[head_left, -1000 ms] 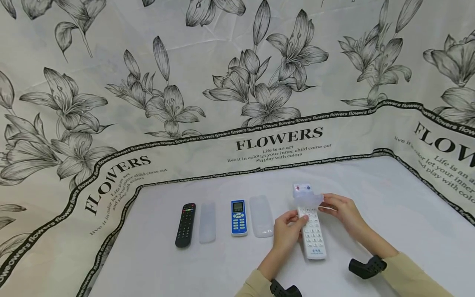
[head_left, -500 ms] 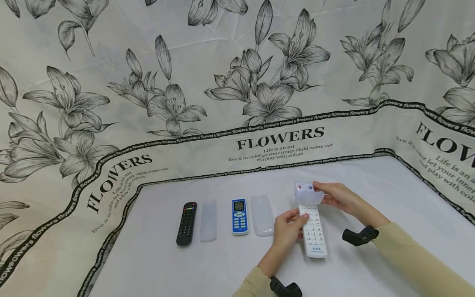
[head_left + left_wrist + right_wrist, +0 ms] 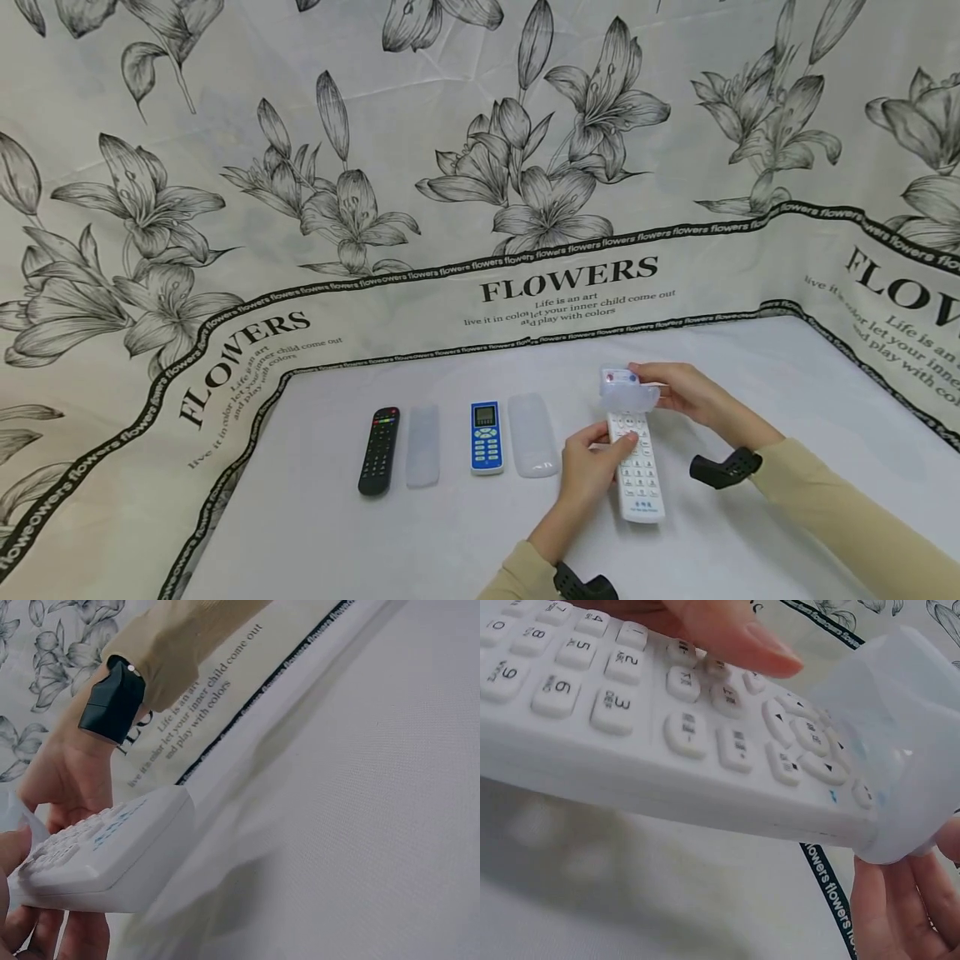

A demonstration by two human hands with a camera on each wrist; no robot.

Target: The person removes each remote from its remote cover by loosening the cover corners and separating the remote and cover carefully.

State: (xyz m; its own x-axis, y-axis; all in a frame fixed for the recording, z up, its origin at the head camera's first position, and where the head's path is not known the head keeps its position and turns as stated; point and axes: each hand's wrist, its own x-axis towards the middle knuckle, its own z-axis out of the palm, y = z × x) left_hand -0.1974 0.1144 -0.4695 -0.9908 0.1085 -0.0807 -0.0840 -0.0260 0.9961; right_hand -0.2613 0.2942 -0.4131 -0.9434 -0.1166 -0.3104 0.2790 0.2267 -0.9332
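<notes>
A white remote control (image 3: 642, 487) with many keys is held over the table at the right of the head view. My left hand (image 3: 587, 468) grips it from the side, thumb on the upper keys and fingers underneath. A translucent silicone remote cover (image 3: 628, 397) sits around its far end, with the open edge flared and folded back. My right hand (image 3: 686, 398) pinches this cover at its right side. In the right wrist view the cover (image 3: 922, 742) surrounds only the remote's end, and most keys are bare. The right fingers (image 3: 907, 900) lie below the cover.
Left of my hands lie a black remote (image 3: 378, 452), a narrow translucent cover (image 3: 423, 446), a blue remote (image 3: 487, 437) and a wider translucent cover (image 3: 533, 435), in a row on the white tabletop (image 3: 337, 550). A flower-printed cloth (image 3: 360, 317) stands behind the table.
My right hand has moved up and left, from the cover's side edge to nearer its far end. My left thumb has shifted slightly farther over the keys. The row of objects has stayed put.
</notes>
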